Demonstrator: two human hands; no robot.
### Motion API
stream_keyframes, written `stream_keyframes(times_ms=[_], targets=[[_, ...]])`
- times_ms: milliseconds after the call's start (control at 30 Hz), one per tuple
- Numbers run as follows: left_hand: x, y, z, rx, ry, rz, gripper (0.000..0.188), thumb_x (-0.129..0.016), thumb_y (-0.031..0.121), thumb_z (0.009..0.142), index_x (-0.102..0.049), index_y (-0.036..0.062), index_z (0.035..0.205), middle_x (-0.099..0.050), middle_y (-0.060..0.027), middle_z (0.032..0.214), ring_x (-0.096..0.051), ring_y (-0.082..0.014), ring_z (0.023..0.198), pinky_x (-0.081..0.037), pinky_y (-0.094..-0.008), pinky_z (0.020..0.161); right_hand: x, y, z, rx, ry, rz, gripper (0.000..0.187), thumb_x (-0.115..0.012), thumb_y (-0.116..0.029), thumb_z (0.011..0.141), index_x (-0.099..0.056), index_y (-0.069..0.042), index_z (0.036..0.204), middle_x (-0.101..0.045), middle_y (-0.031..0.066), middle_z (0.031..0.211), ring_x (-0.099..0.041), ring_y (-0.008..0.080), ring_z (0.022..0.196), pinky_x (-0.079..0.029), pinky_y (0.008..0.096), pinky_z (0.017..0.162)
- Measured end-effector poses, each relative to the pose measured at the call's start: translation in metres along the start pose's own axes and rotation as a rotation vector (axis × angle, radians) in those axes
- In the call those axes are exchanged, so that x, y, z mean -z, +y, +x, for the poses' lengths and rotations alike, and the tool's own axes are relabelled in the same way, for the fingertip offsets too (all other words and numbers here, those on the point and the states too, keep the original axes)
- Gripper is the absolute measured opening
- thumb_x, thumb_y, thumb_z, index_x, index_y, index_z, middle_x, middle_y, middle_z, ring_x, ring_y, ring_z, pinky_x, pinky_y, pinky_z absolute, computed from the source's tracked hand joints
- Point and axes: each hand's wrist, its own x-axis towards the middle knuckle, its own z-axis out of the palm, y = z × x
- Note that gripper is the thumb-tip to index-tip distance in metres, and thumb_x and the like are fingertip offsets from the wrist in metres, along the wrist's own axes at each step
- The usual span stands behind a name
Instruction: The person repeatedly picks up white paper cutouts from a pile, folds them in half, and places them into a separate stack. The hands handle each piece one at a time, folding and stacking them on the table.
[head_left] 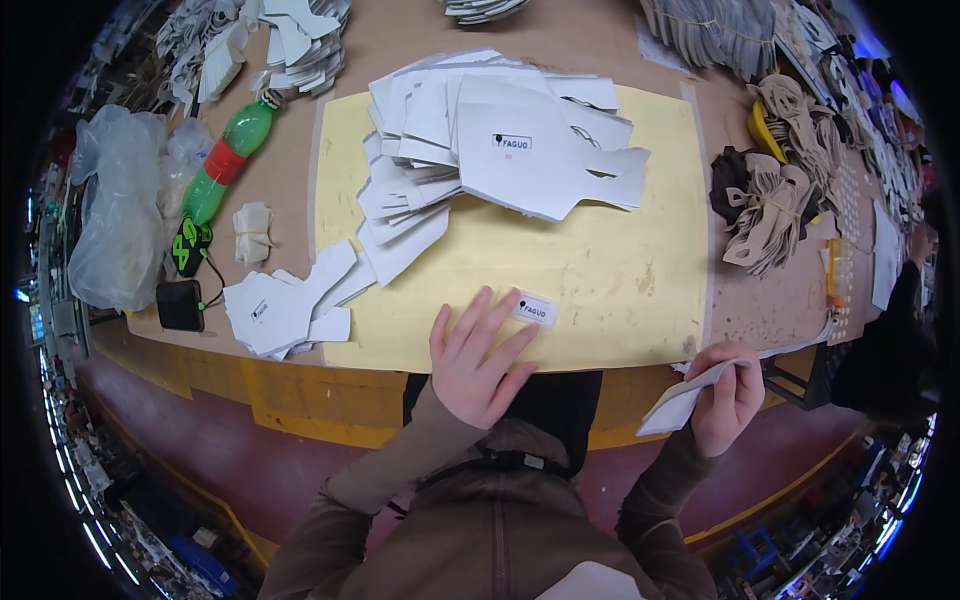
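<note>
My left hand [478, 360] lies on the yellow sheet [600, 270], fingers spread. Its fingertips reach the left edge of a small white label [537, 310] with dark print. Off the table's front edge, my right hand [726, 398] pinches a thin, flat white piece [685, 400] between thumb and fingers; whether it is one layer or several I cannot tell. Beyond my hands, a fanned pile of white cut pieces [530, 150] covers the far part of the sheet. One on top bears a printed label. More white cut pieces [275, 310] overlap at the near left, the top one labelled too.
To the left are a green bottle [245, 130] with a red band, plastic bags [125, 200], a small banded white bundle [253, 233] and a black power bank [180, 305] with a cable. Tied beige pieces [775, 210] lie right. Grey bundles [710, 30] stand far right.
</note>
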Motion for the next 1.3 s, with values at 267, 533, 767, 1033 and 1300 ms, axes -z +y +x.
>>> stream_keyframes(times_ms=[267, 533, 767, 1033, 1300], targets=[[0.006, -0.014, 0.018, 0.106, 0.105, -0.234, 0.037, -0.075, 0.01, 0.083, -0.069, 0.0061, 0.119, -0.061, -0.0124, 0.13, -0.054, -0.0359, 0.121, -0.041, -0.0428, 0.105, -0.023, 0.018, 0.036, -0.259, -0.065, -0.296, 0.026, -0.057, -0.005, 0.099, -0.061, 0.003, 0.123, -0.066, 0.0081, 0.105, -0.061, 0.0163, 0.093, -0.049, 0.0297, 0.086], [-0.004, -0.011, 0.039, 0.015, 0.079, -0.107, 0.029, -0.076, 0.013, 0.083, -0.065, 0.0055, 0.108, -0.059, -0.0103, 0.122, -0.052, -0.0336, 0.113, -0.042, -0.0437, 0.098, -0.047, 0.013, 0.035, 0.25, -0.159, -0.723, 0.034, -0.066, -0.003, 0.09, -0.063, -0.001, 0.124, -0.061, 0.0169, 0.122, -0.063, 0.0346, 0.107, -0.05, 0.0388, 0.093], [0.003, -0.009, 0.041, 0.147, -0.103, -0.212, 0.025, -0.076, 0.011, 0.083, -0.067, 0.0071, 0.106, -0.057, -0.0097, 0.103, -0.052, -0.0301, 0.098, -0.045, -0.0379, 0.087, -0.075, 0.016, 0.003, 0.019, -0.405, -0.418, 0.031, -0.068, 0.001, 0.089, -0.064, -0.001, 0.12, -0.061, 0.0127, 0.118, -0.066, 0.0246, 0.096, -0.054, 0.0339, 0.081], [0.004, -0.009, 0.043, 0.079, -0.01, -0.159, 0.028, -0.078, 0.013, 0.081, -0.068, 0.0037, 0.106, -0.058, -0.0102, 0.103, -0.053, -0.029, 0.1, -0.046, -0.0374, 0.09, -0.083, 0.022, 0.0, -0.041, -0.323, -0.394, 0.03, -0.066, 0.005, 0.089, -0.064, 0.003, 0.119, -0.063, 0.0121, 0.11, -0.064, 0.0166, 0.079, -0.053, 0.0291, 0.072], [0.004, -0.006, 0.044, 0.096, -0.011, -0.165, 0.026, -0.077, 0.013, 0.082, -0.068, 0.005, 0.105, -0.055, -0.011, 0.107, -0.051, -0.03, 0.103, -0.045, -0.0404, 0.091, -0.087, 0.029, -0.003, -0.027, -0.329, -0.392, 0.03, -0.067, 0.005, 0.088, -0.064, 0.003, 0.119, -0.063, 0.0122, 0.107, -0.064, 0.017, 0.078, -0.052, 0.0292, 0.071]])
